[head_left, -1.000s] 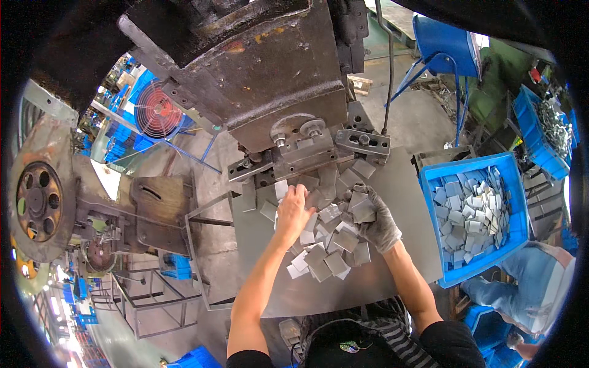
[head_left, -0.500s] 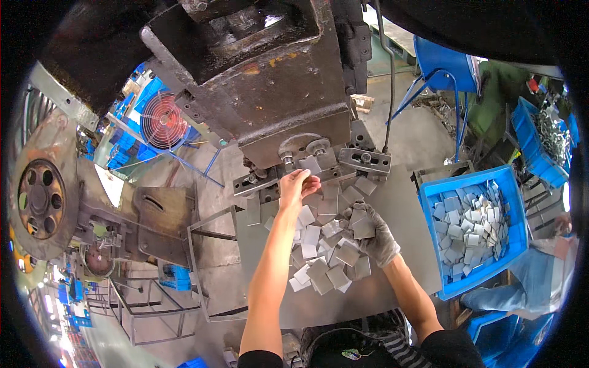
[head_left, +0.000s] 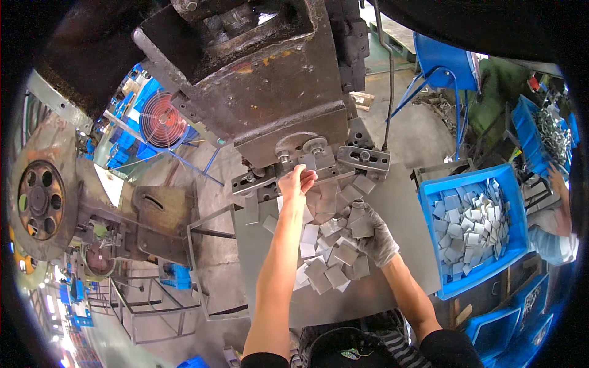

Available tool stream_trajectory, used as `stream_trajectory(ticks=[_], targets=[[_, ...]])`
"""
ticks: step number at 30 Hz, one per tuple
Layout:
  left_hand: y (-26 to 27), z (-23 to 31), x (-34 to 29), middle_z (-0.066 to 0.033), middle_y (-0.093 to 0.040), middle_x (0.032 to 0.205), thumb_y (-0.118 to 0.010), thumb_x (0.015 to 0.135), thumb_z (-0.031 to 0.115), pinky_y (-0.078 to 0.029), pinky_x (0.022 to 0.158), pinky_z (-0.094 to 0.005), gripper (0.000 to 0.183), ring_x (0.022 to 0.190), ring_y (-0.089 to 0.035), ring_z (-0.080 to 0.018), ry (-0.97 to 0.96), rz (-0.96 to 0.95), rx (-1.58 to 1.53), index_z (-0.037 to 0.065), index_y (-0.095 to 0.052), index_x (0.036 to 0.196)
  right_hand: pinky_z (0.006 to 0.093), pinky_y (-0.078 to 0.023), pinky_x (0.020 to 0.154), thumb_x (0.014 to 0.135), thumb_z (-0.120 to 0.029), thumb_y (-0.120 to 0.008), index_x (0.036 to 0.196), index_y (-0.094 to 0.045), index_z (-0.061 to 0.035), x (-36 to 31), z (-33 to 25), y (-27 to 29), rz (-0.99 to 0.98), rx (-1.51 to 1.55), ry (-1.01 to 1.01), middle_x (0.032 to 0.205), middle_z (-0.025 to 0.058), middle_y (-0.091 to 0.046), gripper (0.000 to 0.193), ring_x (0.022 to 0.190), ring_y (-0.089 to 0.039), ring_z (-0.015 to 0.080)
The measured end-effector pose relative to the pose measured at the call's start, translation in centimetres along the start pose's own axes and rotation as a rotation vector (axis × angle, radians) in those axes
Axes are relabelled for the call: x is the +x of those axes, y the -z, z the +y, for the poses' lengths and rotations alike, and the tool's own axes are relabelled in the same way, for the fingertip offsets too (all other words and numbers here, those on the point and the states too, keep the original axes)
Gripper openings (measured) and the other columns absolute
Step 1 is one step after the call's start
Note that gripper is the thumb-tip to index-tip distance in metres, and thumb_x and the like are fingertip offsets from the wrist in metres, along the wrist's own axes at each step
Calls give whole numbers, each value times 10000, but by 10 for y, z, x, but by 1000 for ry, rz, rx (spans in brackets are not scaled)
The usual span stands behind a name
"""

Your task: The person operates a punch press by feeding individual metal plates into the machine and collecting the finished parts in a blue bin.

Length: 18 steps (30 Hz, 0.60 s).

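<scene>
My bare left hand reaches to the front of the press die, its fingers pinched at the near edge of a small square metal plate. That plate is at the die block, below two round posts. In a grey glove, my right hand is closed around several metal plates, over the right side of a loose pile. The pile of plates lies on a grey metal table between my forearms. The press, dark and oily, stands right in front of me.
Right of the table, a blue bin holds many plates. Beyond it are another blue bin of metal parts and a person's arm. A blue chair stands far right; a red-grilled fan and a flywheel machine are left.
My left hand has edged slightly forward, with the plate now farther into the die. My right hand has barely moved. The person at the far right has shifted beside the blue bins.
</scene>
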State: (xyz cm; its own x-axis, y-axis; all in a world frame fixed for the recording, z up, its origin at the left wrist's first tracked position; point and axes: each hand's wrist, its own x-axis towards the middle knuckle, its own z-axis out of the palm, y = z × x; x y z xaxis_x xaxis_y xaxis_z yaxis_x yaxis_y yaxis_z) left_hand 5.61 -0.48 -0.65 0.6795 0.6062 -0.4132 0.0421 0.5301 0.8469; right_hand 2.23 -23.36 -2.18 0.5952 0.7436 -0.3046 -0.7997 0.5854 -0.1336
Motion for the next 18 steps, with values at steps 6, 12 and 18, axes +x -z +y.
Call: stream_trajectory(ticks=[6, 12, 18], targets=[[-8, 1, 3, -162, -643, 718, -663, 728, 131, -533, 467, -230, 198, 574, -646, -212, 68, 46, -44, -44, -579, 765, 415, -553, 728, 861, -239, -577, 1067, -509, -60, 2, 1, 2, -16, 24, 5, 1009, 126, -559, 281, 882, -595, 299], [-11, -2, 2, -163, -642, 706, -669, 724, 130, -532, 462, -233, 200, 568, -645, -218, 59, 92, -61, -41, -570, 754, 414, -553, 733, 861, -238, -574, 1061, -514, -61, 0, 1, -2, -12, 10, -17, 1001, 122, -569, 273, 892, -599, 297], [-9, -4, 4, -165, -642, 707, -670, 729, 135, -535, 460, -242, 206, 569, -647, -231, 51, 76, -76, -42, -570, 766, 430, -544, 744, 857, -256, -581, 1074, -513, -61, 0, 2, 1, 3, -30, 42, 1010, 121, -571, 299, 896, -601, 298]])
